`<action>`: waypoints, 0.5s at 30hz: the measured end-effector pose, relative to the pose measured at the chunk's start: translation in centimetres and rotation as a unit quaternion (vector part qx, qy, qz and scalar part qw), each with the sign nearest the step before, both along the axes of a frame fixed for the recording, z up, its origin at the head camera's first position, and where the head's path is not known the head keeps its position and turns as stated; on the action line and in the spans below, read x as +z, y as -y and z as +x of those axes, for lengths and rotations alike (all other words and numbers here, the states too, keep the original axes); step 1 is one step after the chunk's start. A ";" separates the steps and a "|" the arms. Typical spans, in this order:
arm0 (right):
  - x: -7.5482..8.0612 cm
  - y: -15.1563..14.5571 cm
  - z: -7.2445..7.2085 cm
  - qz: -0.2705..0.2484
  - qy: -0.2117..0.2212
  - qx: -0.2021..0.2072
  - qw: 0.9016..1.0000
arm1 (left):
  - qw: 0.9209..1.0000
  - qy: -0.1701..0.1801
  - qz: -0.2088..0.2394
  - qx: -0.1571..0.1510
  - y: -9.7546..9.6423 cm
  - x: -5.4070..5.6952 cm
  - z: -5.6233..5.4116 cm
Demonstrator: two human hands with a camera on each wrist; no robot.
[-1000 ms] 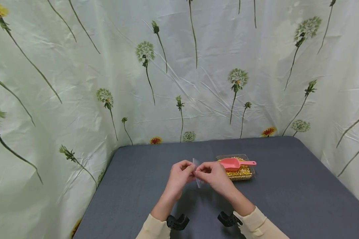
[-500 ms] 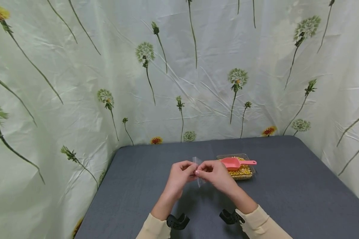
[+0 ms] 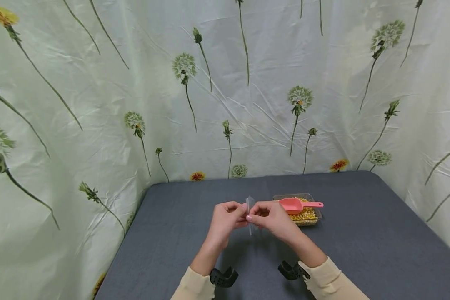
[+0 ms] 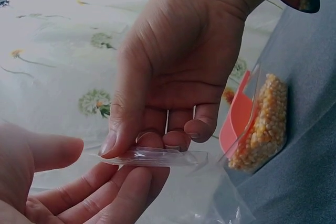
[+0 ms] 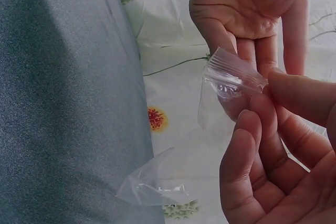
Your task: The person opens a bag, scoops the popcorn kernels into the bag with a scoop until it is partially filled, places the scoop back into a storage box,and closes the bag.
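Observation:
A small clear zip-lock bag (image 3: pixel 251 201) is held up between both hands over the table. My right hand (image 3: pixel 275 218) pinches its edge between thumb and fingers. From the other side my left hand (image 3: pixel 224 221) holds the bag; in the left wrist view its fingers (image 4: pixel 139 182) lie beneath the zip strip, with the thumb raised a little away. Ridged zip lines run along the mouth of the bag (image 5: pixel 231 72) in the right wrist view. The lower part of the bag hangs thin and see-through, with nothing visible inside.
Behind my right hand stands a clear box (image 3: pixel 318 217) of yellow corn kernels (image 3: pixel 305 216). A pink scoop (image 3: pixel 293 206) lies on the kernels, handle pointing right. The dark grey table (image 3: pixel 187 200) ends at a flower-printed curtain (image 3: pixel 206 146).
Both hands stay nearly in place on the bag. My right hand has shifted slightly to the right, its fingers sliding a little along the bag's edge.

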State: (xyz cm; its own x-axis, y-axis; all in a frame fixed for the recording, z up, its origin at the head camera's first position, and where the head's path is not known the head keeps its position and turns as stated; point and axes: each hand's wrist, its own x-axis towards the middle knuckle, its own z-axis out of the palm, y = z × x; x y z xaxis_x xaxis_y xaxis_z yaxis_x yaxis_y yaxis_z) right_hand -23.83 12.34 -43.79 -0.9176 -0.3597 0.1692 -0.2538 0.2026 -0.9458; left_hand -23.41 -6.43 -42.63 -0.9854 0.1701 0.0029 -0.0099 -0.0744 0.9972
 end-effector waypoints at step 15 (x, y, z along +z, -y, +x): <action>0.1 -0.4 0.0 0.000 0.002 0.014 1.000 | 1.000 -0.024 -0.009 -0.003 -0.1 -0.2 -0.1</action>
